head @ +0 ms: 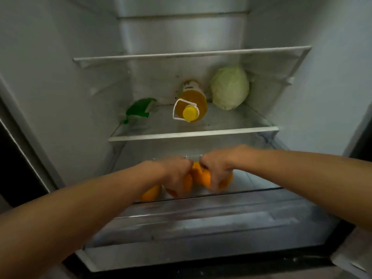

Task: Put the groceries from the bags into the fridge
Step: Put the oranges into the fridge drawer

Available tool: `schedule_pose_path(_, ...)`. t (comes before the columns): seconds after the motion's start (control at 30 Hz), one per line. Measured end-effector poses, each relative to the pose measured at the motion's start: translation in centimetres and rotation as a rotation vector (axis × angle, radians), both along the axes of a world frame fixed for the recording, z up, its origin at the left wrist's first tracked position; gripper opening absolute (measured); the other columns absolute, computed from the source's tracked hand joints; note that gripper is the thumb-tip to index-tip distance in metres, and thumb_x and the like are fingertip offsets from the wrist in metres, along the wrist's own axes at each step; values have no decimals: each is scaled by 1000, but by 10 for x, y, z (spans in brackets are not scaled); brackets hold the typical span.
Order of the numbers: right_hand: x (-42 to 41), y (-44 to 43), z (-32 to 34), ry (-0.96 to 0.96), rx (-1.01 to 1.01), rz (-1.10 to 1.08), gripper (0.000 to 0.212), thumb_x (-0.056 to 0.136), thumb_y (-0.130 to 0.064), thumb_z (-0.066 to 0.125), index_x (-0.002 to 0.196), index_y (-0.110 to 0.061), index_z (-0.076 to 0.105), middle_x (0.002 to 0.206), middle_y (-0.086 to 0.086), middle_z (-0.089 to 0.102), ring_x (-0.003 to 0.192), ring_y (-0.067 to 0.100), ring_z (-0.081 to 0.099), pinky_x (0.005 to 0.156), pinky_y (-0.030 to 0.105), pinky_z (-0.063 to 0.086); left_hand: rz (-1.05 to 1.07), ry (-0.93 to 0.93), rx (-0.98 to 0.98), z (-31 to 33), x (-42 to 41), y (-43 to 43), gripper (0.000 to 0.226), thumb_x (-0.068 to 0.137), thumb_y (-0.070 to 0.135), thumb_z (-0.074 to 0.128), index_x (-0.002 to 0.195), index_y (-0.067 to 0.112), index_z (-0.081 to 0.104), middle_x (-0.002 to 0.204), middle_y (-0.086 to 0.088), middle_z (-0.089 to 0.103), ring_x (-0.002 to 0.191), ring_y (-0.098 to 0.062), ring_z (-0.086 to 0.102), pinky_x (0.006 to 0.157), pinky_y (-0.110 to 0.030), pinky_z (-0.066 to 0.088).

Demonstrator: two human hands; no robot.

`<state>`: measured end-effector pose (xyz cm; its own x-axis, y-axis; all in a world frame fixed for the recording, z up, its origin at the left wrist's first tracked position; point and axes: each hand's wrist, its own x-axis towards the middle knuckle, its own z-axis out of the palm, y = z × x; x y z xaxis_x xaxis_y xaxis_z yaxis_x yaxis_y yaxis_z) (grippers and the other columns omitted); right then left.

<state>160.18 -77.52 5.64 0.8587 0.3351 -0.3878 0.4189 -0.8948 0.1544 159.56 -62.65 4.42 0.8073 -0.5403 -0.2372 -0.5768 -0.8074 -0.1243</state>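
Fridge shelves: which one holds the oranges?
The lowest shelf: the left hand and right hand hold the oranges there. The middle shelf carries a bottle, cabbage and green packet.

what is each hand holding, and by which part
The left hand and right hand each curl over the tops of oranges on the lower shelf.

The left hand (177, 176) and right hand (216, 170) grip oranges (198, 172) on the lower fridge shelf (251, 182), beneath a bottle (192, 101) and cabbage (229, 87).
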Motion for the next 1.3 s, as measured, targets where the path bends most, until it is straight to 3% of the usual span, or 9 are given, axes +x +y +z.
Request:
schedule_pose_path(0.27, 0, -1, -11, 28, -47, 153, 51, 62, -47, 83, 99, -20, 60, 89, 0, 59, 84, 23, 61, 77, 37, 56, 8, 47, 48, -16, 6, 14, 51, 68, 36, 78, 112, 21, 56, 111, -4, 55, 96, -22, 56, 79, -32, 48)
schedule_pose_path(0.43, -5, -5, -3, 46, -51, 121, 54, 63, -52, 82, 102, -20, 63, 101, 3, 67, 88, 24, 64, 78, 38, 56, 90, 107, -19, -6, 2, 21, 48, 70, 33, 79, 112, 27, 57, 102, 4, 60, 88, -17, 55, 77, -30, 49)
schedule_pose_path(0.57, -21, -17, 19, -133, 153, 59, 54, 75, -48, 76, 117, -17, 62, 112, 4, 65, 96, 24, 61, 80, 36, 53, 200, -26, -230, 23, -14, 33, 53, 77, 43, 75, 121, 22, 55, 98, 2, 57, 86, -16, 53, 76, -31, 48)
schedule_pose_path(0.7, -60, -37, 31, -342, 454, -4, 46, 82, -56, 65, 114, -24, 62, 108, -1, 66, 98, 19, 60, 80, 33, 50, 187, -156, -627, 36, -60, 46, 34, 84, 44, 67, 107, 18, 63, 85, 0, 63, 79, -16, 58, 72, -34, 51)
schedule_pose_path(0.77, -87, -47, 27, -438, 554, -46, 46, 81, -67, 55, 106, -29, 63, 99, -6, 68, 94, 17, 62, 80, 37, 52, 145, -245, -696, 30, -92, 51, 32, 87, 51, 59, 97, 21, 64, 76, 5, 60, 75, -16, 57, 68, -36, 50)
schedule_pose_path(0.9, -147, -63, 9, -601, 667, -80, 63, 78, -82, 24, 68, -27, 55, 65, -7, 59, 67, 16, 57, 59, 35, 42, 139, -502, -620, 10, -138, 63, 53, 85, 68, 25, 67, 27, 52, 69, 6, 55, 74, -24, 58, 58, -36, 43)
schedule_pose_path(1.0, -169, -64, -12, -828, 479, -140, 67, 86, -74, 16, 61, -21, 49, 61, -1, 59, 65, 25, 56, 54, 33, 30, 202, -700, -458, -2, -149, 62, 64, 86, 65, 8, 59, 21, 47, 67, -3, 63, 72, -33, 62, 54, -33, 35)
schedule_pose_path(1.17, -153, -56, -30, -1082, 446, -176, 59, 88, -63, 21, 49, -22, 38, 50, 10, 57, 52, 34, 58, 48, 26, 21, 215, -816, -413, -5, -144, 55, 65, 90, 52, 21, 55, 15, 61, 54, -8, 62, 54, -37, 61, 49, -28, 26)
schedule_pose_path(1.3, -144, -55, -32, -1190, 430, -148, 67, 91, -56, 27, 47, -13, 55, 44, 11, 55, 43, 33, 55, 48, 20, 12, 200, -857, -431, -5, -134, 59, 66, 91, 48, 23, 55, 12, 65, 51, -12, 61, 50, -38, 60, 49, -28, 26)
